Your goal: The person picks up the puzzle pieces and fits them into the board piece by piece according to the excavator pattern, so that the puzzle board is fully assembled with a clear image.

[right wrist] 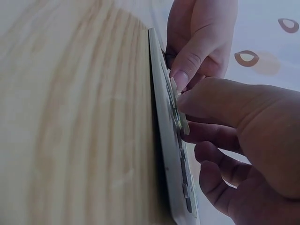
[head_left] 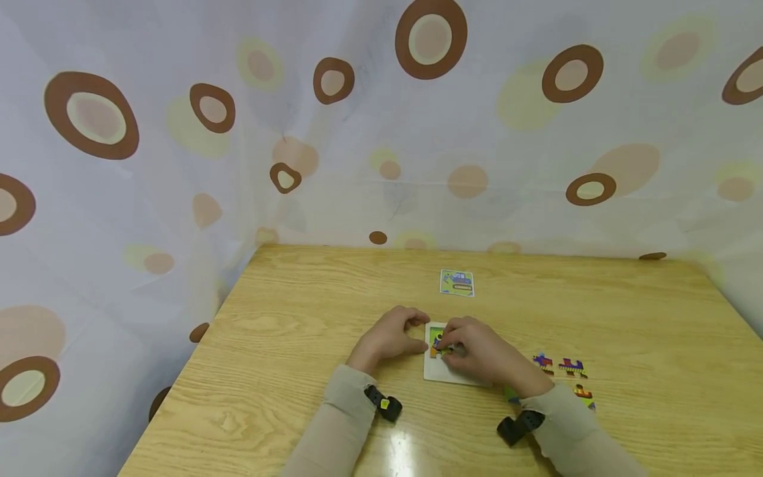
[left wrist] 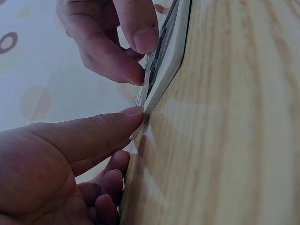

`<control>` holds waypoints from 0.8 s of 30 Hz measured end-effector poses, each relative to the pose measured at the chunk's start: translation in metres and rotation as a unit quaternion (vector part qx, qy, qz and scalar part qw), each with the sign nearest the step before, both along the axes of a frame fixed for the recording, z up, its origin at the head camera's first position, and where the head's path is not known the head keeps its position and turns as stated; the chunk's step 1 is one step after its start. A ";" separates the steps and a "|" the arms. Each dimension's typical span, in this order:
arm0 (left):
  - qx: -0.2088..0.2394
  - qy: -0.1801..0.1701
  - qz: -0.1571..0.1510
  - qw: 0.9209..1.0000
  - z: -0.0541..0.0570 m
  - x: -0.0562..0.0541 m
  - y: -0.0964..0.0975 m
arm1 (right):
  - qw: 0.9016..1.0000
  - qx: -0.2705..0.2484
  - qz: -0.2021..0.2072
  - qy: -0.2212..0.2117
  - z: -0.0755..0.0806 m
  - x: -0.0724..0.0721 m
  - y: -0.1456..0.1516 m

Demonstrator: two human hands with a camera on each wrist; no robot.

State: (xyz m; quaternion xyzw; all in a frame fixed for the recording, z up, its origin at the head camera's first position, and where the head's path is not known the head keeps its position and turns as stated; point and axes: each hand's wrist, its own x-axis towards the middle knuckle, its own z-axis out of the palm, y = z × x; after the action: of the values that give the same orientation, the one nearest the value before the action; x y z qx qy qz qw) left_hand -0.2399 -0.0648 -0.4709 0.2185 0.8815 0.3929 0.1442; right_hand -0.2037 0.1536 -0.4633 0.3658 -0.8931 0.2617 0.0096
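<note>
The left hand (head_left: pixel 390 334) has its thumb at the edge of the tray (head_left: pixel 441 372), fingers loosely bent — this should hold it steady. The right hand (head_left: pixel 479 351) pinches a piece (right wrist: pixel 185 126) close over the tray; better to match its outline first — only then press flat.

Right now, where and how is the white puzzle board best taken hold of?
I'd grip the white puzzle board by its left rim, coming from the left: it is thin and flat with a bare border there, where the left hand touches it. The right hand, pinching a puzzle piece, reaches across from the right.
</note>
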 end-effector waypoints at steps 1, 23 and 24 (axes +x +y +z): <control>0.000 0.001 0.000 1.000 0.000 0.000 0.000 | 1.000 0.002 0.001 0.001 0.000 0.000 0.000; -0.001 -0.003 0.000 1.000 0.005 0.002 0.001 | 0.996 0.022 0.054 0.070 0.002 0.000 -0.002; -0.001 -0.003 0.000 1.000 0.005 0.003 0.001 | 0.996 0.023 0.052 0.066 0.001 0.000 -0.002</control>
State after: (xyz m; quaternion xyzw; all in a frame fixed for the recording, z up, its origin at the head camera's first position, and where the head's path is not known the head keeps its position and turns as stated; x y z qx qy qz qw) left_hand -0.2373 -0.0640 -0.4660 0.2170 0.8813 0.3930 0.1474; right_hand -0.2035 0.1521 -0.4619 0.4288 -0.8758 0.2166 0.0469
